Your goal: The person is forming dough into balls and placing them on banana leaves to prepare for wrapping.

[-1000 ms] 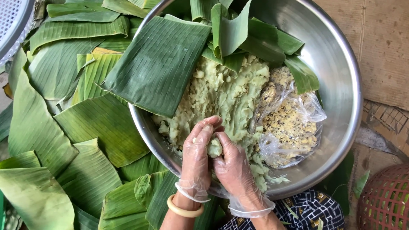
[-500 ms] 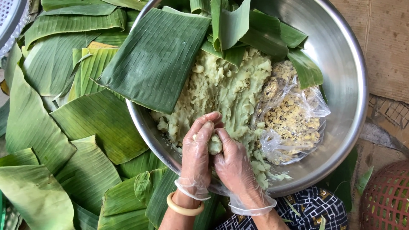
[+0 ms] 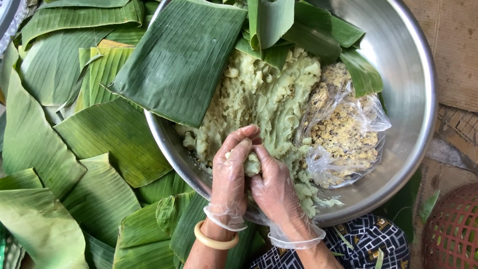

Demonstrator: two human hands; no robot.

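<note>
Small lump of pale green dough (image 3: 251, 163) squeezed between both gloved hands, right over the near edge of the big steel bowl (image 3: 413, 99). Left hand (image 3: 230, 179) curled round it from one side, fingers wrapped over the top; right hand (image 3: 275, 192) pressed in from the other, so both clamped on that lump. Thin clear plastic gloves on both, plus a cream bangle (image 3: 214, 240) on the left wrist.

Just behind the hands, a big heap of the same green dough (image 3: 264, 97) filling the middle of the bowl. Beside it on the right, a crumpled clear plastic bag (image 3: 343, 134) of crumbly yellow-brown filling, touching the heap. One squared-off banana leaf piece (image 3: 181, 55) laid across the bowl's left rim, a few more strips (image 3: 298, 25) tucked in at the far side.

Outside the bowl, loads of loose banana leaves (image 3: 69, 149) spread out to the left. Reddish woven basket (image 3: 455, 231) at the bottom right corner, patterned dark fabric (image 3: 368, 244) just below the bowl.
</note>
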